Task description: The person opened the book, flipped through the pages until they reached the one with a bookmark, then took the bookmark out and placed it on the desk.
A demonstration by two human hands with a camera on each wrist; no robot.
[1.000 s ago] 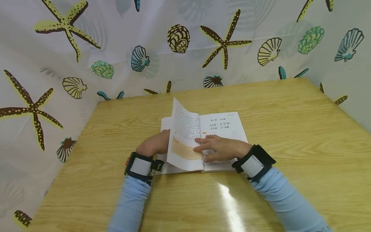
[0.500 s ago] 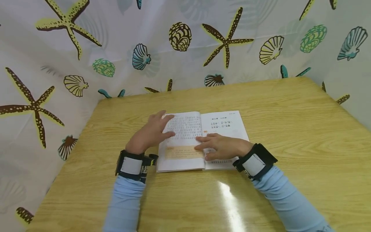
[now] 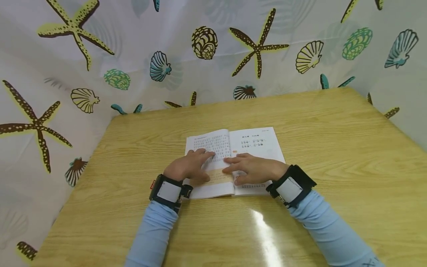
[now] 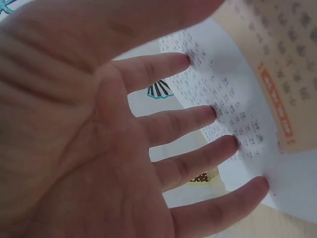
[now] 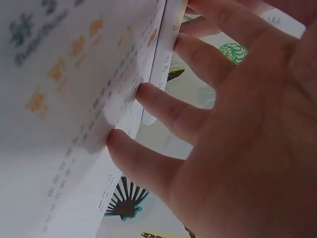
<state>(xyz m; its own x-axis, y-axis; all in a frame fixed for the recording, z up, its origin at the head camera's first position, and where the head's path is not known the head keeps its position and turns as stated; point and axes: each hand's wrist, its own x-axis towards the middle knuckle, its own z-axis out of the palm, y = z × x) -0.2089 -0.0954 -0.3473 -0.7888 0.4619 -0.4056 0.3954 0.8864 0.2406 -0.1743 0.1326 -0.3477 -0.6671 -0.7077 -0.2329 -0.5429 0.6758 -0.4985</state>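
On the open white paper book, left grip and right grip, spread, empty, partly hide its tan panel.

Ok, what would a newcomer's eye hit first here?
Probably the open book, mid-picture in the head view on the wooden table, left hand on its left page, right hand across its right page. Next, the bold starfish prints on the white cloth behind the table.
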